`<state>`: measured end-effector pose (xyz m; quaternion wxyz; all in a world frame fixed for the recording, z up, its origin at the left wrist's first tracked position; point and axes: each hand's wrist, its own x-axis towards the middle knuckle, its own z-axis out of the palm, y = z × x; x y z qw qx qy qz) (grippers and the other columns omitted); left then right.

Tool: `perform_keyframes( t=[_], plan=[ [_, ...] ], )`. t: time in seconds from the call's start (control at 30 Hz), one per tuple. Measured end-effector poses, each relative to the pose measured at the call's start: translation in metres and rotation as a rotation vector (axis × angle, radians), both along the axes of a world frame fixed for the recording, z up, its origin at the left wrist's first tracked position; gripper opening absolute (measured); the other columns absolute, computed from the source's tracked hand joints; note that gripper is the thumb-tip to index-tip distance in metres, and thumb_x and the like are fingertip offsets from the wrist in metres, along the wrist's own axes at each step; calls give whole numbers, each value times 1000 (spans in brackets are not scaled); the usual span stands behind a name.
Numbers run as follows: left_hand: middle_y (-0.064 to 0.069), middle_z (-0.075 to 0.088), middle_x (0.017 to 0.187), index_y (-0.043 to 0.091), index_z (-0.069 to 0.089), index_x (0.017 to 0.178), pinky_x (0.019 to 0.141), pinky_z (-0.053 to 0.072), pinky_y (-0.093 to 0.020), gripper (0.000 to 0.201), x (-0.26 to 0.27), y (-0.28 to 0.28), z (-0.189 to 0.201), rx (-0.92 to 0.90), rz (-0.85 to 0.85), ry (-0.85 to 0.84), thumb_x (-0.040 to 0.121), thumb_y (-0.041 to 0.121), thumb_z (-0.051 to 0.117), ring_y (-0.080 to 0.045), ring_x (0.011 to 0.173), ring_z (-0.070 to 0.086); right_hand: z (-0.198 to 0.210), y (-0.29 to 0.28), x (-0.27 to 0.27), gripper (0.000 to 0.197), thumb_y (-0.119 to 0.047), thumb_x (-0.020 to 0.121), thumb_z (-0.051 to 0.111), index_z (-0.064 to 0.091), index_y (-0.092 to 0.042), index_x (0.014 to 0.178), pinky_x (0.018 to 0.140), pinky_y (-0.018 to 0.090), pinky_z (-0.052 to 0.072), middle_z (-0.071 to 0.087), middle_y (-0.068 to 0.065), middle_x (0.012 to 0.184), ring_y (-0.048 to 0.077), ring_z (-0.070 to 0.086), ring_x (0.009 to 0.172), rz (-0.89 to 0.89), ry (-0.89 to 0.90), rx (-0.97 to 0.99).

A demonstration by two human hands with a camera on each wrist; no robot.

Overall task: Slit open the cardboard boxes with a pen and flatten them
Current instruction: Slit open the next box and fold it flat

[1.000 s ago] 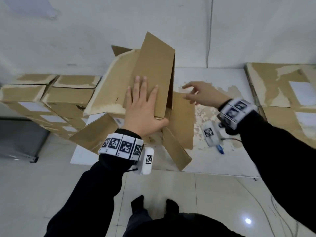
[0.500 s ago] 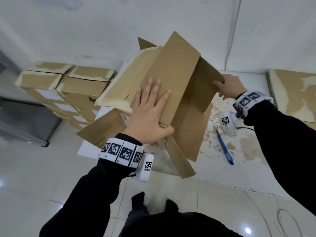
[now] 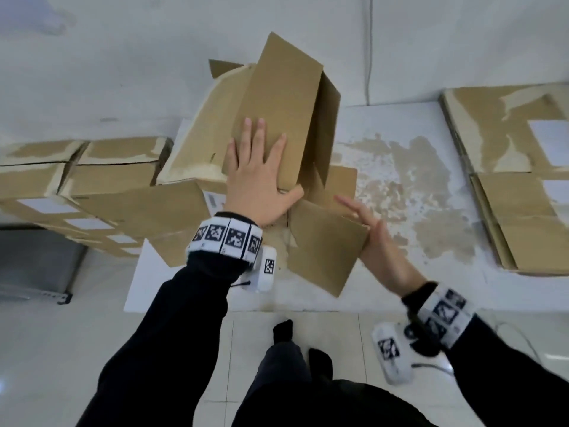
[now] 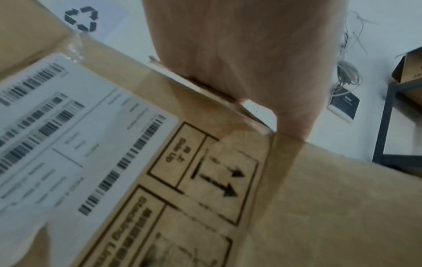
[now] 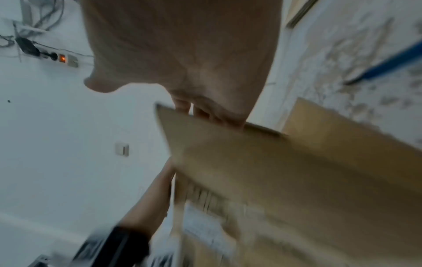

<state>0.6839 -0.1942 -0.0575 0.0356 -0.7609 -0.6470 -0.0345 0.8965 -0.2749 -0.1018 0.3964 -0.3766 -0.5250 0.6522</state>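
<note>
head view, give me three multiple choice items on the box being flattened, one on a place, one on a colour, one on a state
1. Where do the flattened boxes lie?
A. at the table's right end
B. on the floor by the feet
C. on top of the open box

2. What colour is the pen on the table?
A. red
B. blue
C. green

3. How is the left hand placed on the open box?
A. fist closed, holding nothing
B. pinching the pen
C. fingers spread flat on a panel

Answers:
1 A, the head view shows them stacked flat at the far right of the table.
2 B, the right wrist view shows a blue pen on the tabletop.
3 C, the fingers lie straight on the cardboard, the thumb under its edge.
</note>
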Motion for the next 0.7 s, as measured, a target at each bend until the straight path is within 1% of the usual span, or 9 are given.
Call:
perform_keyframes(
  t=[0.07,0.13,0.23,0.3,0.37,0.47,0.6,0.67,0.7],
  plan=[
    [-13,-8,160,25,13,152,116,-6,-51,77,6,23,-4,11,-16,-16,89,68,22,-30,146,-15,-10,-9,-19,31,-37,90,59,50,-38,120,88,33,51,59,-7,121,1,58,109,-115,-166,60],
    [-14,-4,160,24,18,151,116,-7,-51,77,11,44,-10,9,-53,-25,90,69,11,-31,146,-13,-22,3,-31,28,-10,93,55,54,-36,103,82,35,55,63,-13,103,-5,62,90,-331,-291,45],
    [-11,0,160,22,24,150,117,-7,-50,81,11,69,-32,4,-183,34,88,73,13,-31,147,-11,-38,35,-29,22,-11,93,55,53,-25,109,87,34,54,63,-10,103,9,62,96,-576,-280,-89],
    [-10,-6,160,23,17,152,117,-9,-48,90,3,81,-54,-46,-261,109,82,80,19,-30,146,-14,-51,53,-25,23,-13,93,54,50,-22,114,87,32,52,61,-10,102,13,60,99,-648,-341,-115],
    [-8,-16,159,25,4,153,115,-15,-44,100,-6,90,-81,-167,-294,194,76,86,24,-28,145,-19,-63,68,-25,26,-15,94,53,50,-14,120,90,35,51,60,-4,109,18,58,102,-638,-455,-149],
    [-7,-21,157,26,-3,153,111,-18,-42,104,-16,95,-119,-333,-309,283,73,87,25,-26,144,-21,-90,88,-24,36,-15,93,54,48,-5,128,94,42,48,59,11,119,27,57,108,-574,-647,-208],
    [-9,-27,154,23,0,153,111,-19,-47,94,-14,86,-148,-364,-279,214,84,73,40,-27,142,-26,-117,99,-26,48,-13,91,56,39,-3,134,96,39,43,52,18,127,33,50,117,-561,-889,-245],
    [-13,-30,150,18,3,153,112,-17,-49,83,-9,75,-154,-309,-295,149,91,58,42,-30,140,-28,-128,93,-35,62,-11,87,56,29,-4,142,106,43,33,38,18,140,33,36,131,-565,-1120,-164],
    [-14,-30,150,15,4,153,113,-17,-49,76,-6,66,-158,-303,-320,113,95,48,41,-30,139,-30,-131,88,-45,67,-14,88,53,22,-6,146,112,46,24,27,17,149,32,25,138,-484,-1244,-110]
  ],
)
